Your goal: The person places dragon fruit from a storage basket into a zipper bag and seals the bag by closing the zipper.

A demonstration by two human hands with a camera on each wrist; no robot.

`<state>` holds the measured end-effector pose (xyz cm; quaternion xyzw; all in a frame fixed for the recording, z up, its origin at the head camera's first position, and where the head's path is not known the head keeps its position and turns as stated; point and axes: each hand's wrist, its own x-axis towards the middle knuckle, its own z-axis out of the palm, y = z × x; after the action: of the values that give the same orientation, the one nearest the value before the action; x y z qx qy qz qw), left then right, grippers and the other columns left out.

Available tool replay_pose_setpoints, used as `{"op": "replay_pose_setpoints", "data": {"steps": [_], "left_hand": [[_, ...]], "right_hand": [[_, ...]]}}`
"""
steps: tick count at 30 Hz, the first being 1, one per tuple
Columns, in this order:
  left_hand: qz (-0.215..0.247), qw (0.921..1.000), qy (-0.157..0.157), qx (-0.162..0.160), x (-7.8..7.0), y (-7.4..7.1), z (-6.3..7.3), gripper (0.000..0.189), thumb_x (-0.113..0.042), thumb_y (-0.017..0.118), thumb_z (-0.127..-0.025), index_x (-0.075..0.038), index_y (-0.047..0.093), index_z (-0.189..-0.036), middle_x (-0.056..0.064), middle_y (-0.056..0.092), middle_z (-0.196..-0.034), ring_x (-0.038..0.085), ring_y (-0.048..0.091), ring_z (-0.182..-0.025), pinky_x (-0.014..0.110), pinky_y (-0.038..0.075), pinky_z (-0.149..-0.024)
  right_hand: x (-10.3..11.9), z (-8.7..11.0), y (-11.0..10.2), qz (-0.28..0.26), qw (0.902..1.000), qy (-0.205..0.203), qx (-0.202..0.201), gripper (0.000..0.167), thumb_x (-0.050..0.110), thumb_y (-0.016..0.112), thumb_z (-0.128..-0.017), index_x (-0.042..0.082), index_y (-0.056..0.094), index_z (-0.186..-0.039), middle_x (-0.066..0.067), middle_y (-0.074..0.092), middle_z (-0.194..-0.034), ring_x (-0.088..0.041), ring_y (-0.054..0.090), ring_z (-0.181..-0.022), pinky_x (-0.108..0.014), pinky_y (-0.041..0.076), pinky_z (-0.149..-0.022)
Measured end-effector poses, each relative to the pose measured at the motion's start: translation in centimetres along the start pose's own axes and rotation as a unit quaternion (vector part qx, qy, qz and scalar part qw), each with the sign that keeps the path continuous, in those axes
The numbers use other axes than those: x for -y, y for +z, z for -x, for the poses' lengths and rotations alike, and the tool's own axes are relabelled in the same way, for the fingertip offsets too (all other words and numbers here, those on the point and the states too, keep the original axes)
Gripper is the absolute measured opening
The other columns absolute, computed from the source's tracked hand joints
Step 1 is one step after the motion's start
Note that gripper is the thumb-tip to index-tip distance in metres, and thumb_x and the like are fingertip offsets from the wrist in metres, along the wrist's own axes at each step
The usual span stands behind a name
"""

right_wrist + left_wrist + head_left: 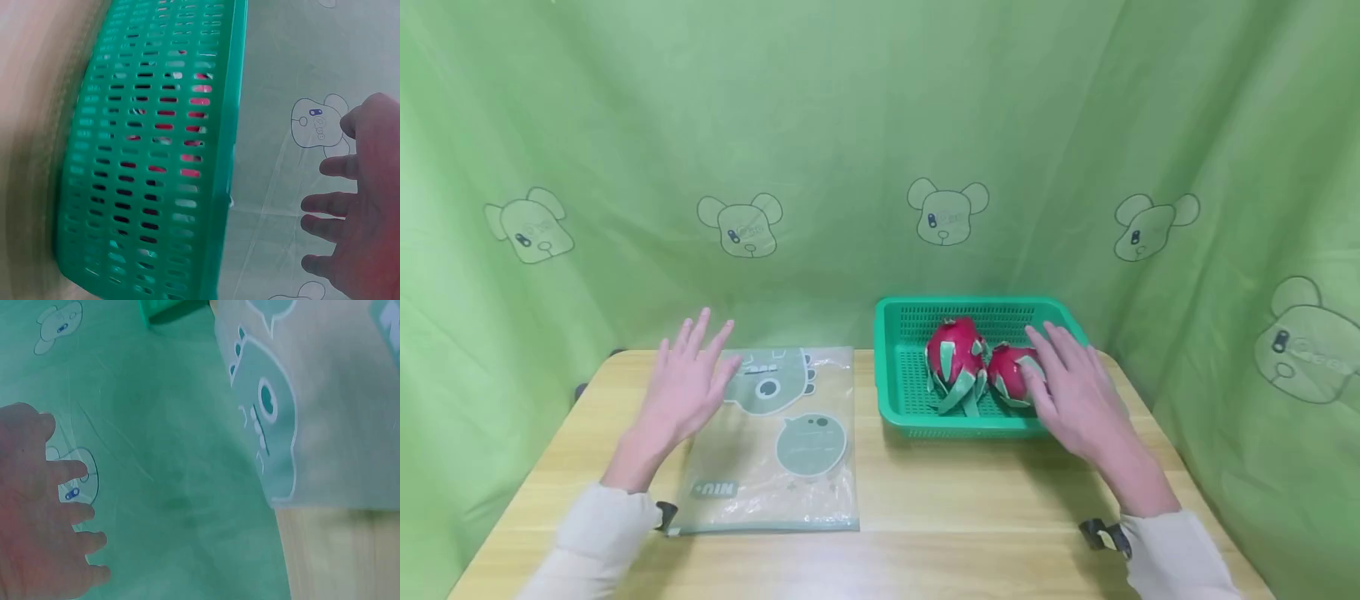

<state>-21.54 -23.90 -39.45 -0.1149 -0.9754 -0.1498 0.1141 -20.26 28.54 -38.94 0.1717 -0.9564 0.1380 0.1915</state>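
My left hand (683,385), fingers spread and straight, hovers over the upper left of a clear zip bag (752,492) with green cartoon prints, which lies flat on the table. My right hand (1078,392) is held with straight fingers above the right front of a green plastic basket (970,422). Inside the basket are two red dragon fruits: a larger dragon fruit (957,350) on the left and another dragon fruit (1007,375) partly hidden by my right hand. Neither hand holds anything. Through the slots in the basket's side (137,156), red patches show in the right wrist view.
A wooden table (925,500) carries the bag and the basket. Green curtain (850,125) with bear-face outlines surrounds the table's back and sides. A dark strap (1105,537) sits at the right wrist, and another dark piece (666,515) at the left.
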Motion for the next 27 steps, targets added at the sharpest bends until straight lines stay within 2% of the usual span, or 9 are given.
{"op": "replay_pose_setpoints", "data": {"steps": [4, 10, 17, 24, 27], "left_hand": [[0.015, 0.9999, 0.002, -0.008, -0.6, 1.3, 0.5, 0.065, -0.051, 0.028, -0.110, -0.013, 0.026, -0.163, 0.016, -0.001, -0.170, 0.046, 0.003, -0.154, 0.068, 0.001, -0.120], [0.048, 0.9988, -0.002, -0.011, -1.4, 3.8, 1.6, 0.064, -0.049, 0.030, -0.110, -0.013, 0.029, -0.162, 0.018, 0.006, -0.170, 0.045, 0.005, -0.154, 0.068, 0.004, -0.120], [0.092, 0.9952, 0.000, -0.034, -2.4, 5.4, 2.6, 0.059, -0.047, 0.037, -0.110, -0.012, 0.041, -0.157, 0.020, 0.009, -0.169, 0.044, 0.010, -0.154, 0.066, 0.007, -0.122], [0.127, 0.9911, 0.012, -0.040, -3.0, 6.9, 3.7, 0.050, -0.039, 0.041, -0.111, -0.009, 0.053, -0.148, 0.024, 0.026, -0.164, 0.045, 0.025, -0.150, 0.068, 0.018, -0.119], [0.129, 0.9911, 0.015, -0.027, -3.0, 7.3, 4.5, 0.048, -0.038, 0.042, -0.111, -0.008, 0.055, -0.146, 0.025, 0.035, -0.160, 0.046, 0.033, -0.146, 0.067, 0.025, -0.117]], "right_hand": [[0.1, 0.5, 0.4, -0.016, 0.9994, -0.005, -0.030, 0.058, 0.034, 0.046, -0.108, 0.004, 0.038, -0.157, -0.025, 0.032, -0.162, -0.045, 0.026, -0.150, -0.063, 0.012, -0.123], [0.1, 1.1, 0.9, -0.048, 0.9970, 0.011, -0.059, 0.056, 0.030, 0.047, -0.107, 0.004, 0.038, -0.157, -0.024, 0.031, -0.162, -0.045, 0.025, -0.150, -0.058, 0.012, -0.124], [1.0, 1.7, 1.6, -0.079, 0.9930, 0.017, -0.086, 0.052, 0.024, 0.052, -0.105, 0.008, 0.045, -0.154, -0.021, 0.037, -0.160, -0.045, 0.031, -0.147, -0.067, 0.022, -0.118], [1.9, 2.3, 2.8, -0.112, 0.9887, 0.015, -0.099, 0.049, 0.020, 0.052, -0.105, 0.006, 0.047, -0.152, -0.021, 0.044, -0.154, -0.045, 0.037, -0.140, -0.067, 0.030, -0.114], [2.1, 2.2, 3.4, -0.127, 0.9864, 0.007, -0.104, 0.048, 0.018, 0.051, -0.105, 0.005, 0.048, -0.151, -0.021, 0.047, -0.150, -0.044, 0.039, -0.137, -0.067, 0.034, -0.110]]}}
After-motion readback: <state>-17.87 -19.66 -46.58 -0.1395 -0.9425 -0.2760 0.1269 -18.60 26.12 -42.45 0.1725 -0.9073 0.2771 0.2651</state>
